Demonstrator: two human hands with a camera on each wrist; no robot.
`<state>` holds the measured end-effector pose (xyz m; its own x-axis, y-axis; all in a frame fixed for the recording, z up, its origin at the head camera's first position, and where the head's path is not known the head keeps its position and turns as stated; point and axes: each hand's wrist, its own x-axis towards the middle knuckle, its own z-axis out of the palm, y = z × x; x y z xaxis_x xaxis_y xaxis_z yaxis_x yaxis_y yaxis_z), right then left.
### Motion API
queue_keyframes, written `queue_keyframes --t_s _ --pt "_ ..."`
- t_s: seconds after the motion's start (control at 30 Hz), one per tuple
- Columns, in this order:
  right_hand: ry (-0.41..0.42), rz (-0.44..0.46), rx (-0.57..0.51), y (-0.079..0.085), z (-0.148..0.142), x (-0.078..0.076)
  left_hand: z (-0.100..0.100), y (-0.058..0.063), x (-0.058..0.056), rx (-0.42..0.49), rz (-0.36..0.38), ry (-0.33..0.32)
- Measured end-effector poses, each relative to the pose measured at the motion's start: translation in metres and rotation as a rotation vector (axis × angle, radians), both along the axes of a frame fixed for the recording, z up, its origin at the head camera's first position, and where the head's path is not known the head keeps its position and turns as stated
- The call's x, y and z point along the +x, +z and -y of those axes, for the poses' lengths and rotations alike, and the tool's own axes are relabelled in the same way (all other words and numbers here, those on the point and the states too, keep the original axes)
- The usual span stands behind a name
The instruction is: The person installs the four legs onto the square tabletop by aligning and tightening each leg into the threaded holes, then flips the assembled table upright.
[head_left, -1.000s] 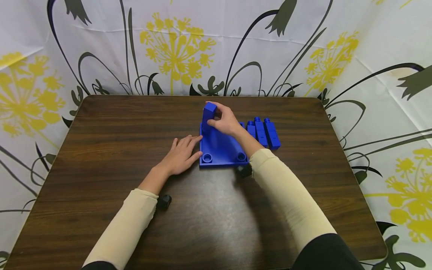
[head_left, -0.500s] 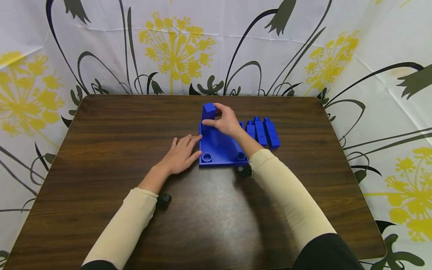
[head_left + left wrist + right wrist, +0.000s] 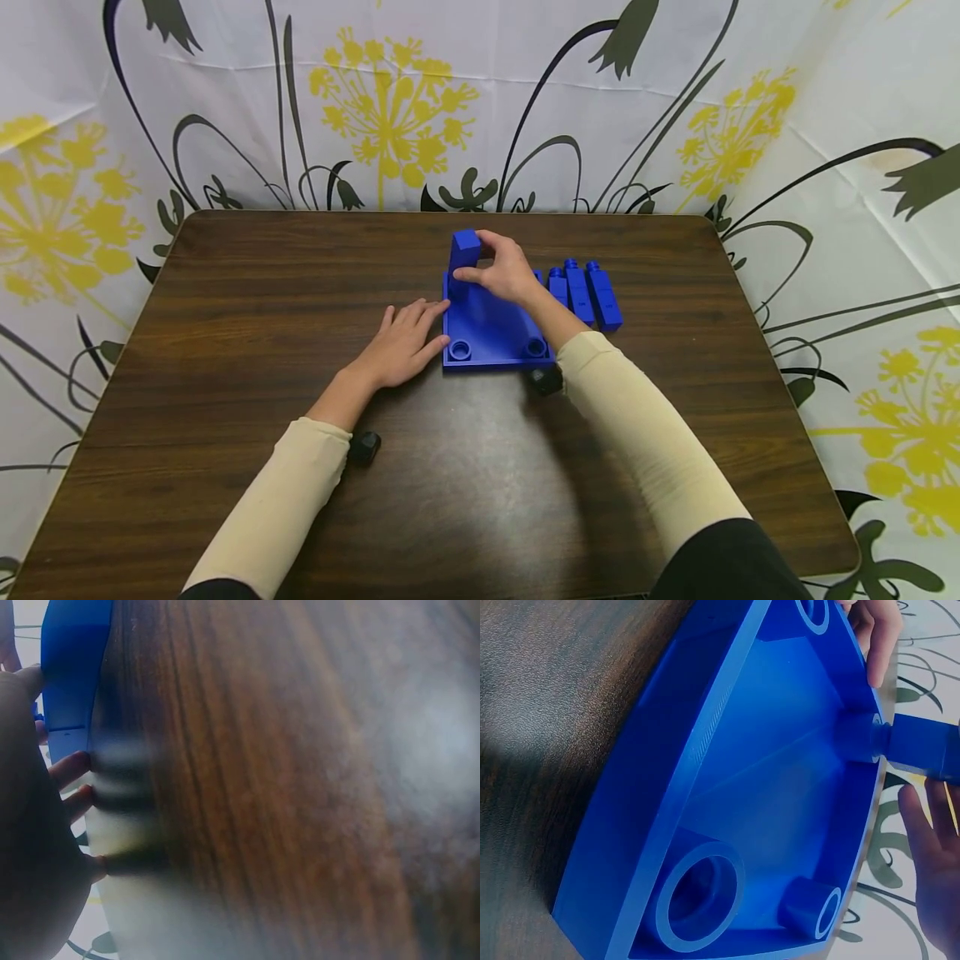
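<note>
A blue plastic tabletop (image 3: 491, 325) lies upside down, its raised rim and round corner sockets facing up. My right hand (image 3: 504, 268) grips a blue table leg (image 3: 465, 250) between thumb and fingers at the far left corner. That leg (image 3: 922, 746) stands upright, and its narrow neck meets the corner socket (image 3: 859, 736) in the right wrist view. How deep it sits I cannot tell. Fingers outstretched, my left hand (image 3: 401, 342) lies on the wooden table and touches the tabletop's left side. The left wrist view shows the same blue side wall (image 3: 71, 675) beside the fingertips.
Several blue legs (image 3: 585, 296) lie side by side just right of the tabletop, one partly hidden by the right arm. Everything rests on a dark wooden table (image 3: 300, 267). A flower-patterned curtain (image 3: 450, 100) hangs behind its far edge.
My right thumb has shifted left around the leg and back slightly, and the right fingers have changed their hold. The leg's top sits marginally lower. My left hand has stayed put.
</note>
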<state>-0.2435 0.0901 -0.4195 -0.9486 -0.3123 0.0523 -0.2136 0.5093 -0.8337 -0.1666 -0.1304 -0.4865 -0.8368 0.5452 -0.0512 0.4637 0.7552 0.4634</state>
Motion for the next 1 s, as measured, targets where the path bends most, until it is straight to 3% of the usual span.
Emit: queue_keyframes --t_s 0.3,1.0 --pt "-0.007 -0.038 0.041 -0.0009 0.0022 -0.0015 0.0000 0.0016 0.0002 -0.002 0.001 0.001" --pt "-0.013 -0.020 0.091 0.0010 0.0035 0.0011 0.0004 -0.0006 0.0006 -0.010 -0.004 -0.002"
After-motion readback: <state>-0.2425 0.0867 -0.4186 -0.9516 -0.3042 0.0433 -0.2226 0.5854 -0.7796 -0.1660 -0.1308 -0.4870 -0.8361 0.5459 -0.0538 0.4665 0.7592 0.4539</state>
